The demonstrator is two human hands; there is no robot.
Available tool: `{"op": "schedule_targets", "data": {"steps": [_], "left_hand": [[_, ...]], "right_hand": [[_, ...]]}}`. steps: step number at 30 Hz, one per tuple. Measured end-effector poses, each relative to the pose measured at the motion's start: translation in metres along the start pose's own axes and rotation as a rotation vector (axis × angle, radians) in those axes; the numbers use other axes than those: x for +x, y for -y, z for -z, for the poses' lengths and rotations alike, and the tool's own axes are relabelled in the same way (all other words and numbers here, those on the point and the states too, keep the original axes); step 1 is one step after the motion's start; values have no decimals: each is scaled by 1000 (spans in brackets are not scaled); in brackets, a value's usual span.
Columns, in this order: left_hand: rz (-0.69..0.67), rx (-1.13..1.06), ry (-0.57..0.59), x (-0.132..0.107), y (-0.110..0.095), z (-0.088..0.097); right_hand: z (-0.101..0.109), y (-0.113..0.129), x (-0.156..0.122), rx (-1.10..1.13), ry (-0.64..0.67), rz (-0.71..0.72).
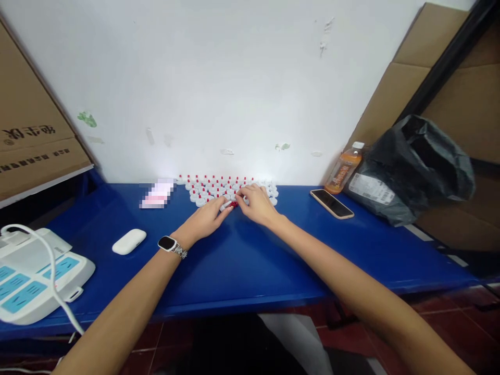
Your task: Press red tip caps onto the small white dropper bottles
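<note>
- Small white round plastic pieces [194, 198], many topped with a red tip, stand in a block on the blue tabletop [250, 265], in the head view.
- This block's long axis runs left to right beside the white wall [234, 104]; its right end shows pieces with no red tip visible.
- At the block's front edge, near its middle, the left hand [209, 212] and the right hand [255, 202] meet almost fingertip to fingertip.
- Of the two, the right hand is nearer, covering part of the block; the left hand comes in at its front left.
- Between the left thumb and index finger a single white piece [225, 206] looks pinched, with a small dark-red cluster [233, 204] right beside it.
- The right hand's thumb and index finger curve close together at that cluster; whether they pinch or merely touch something, I cannot tell.
</note>
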State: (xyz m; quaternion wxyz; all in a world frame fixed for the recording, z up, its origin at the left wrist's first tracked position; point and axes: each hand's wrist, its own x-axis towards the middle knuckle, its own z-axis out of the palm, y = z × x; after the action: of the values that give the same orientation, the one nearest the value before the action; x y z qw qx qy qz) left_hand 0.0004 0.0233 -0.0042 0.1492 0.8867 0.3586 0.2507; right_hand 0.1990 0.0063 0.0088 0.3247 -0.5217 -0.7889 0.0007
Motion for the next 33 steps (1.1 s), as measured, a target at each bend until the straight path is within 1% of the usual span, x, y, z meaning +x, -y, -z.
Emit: {"op": "schedule_targets", "data": {"steps": [2,3,4,6,9,12,16,18,21,26,29,33], "left_hand": [[41,-13,-6,-1,4,3],[52,-23,-5,-1,5,4],[56,-34,1,-2,5,4],[47,-49,20,-2,4,3],[16,-45,38,-2,2,-1],[3,-43,41,-1,2,-2],[15,-48,44,-1,2,-2],[18,-56,45,-2,2,-1],[15,-74,41,-2,1,-2],[17,-113,39,0,2,-4],[37,-126,42,0,3,-5],[40,-117,44,0,-2,-6]], "right_hand": [[-3,-6,11,-243,97,86],[-6,-10,16,-322,149,115],[-8,-13,19,-378,191,136],[-13,-17,25,-441,230,160],[-18,-22,28,-452,237,186],[-20,-23,30,-403,238,190],[-18,-22,31,-379,240,167],[-16,-22,30,-358,218,165],[-13,-21,26,-253,120,128],[-13,-25,17,7,-52,-27],[-14,-23,12,261,-161,-99],[-17,-9,2,627,-260,-200]]}}
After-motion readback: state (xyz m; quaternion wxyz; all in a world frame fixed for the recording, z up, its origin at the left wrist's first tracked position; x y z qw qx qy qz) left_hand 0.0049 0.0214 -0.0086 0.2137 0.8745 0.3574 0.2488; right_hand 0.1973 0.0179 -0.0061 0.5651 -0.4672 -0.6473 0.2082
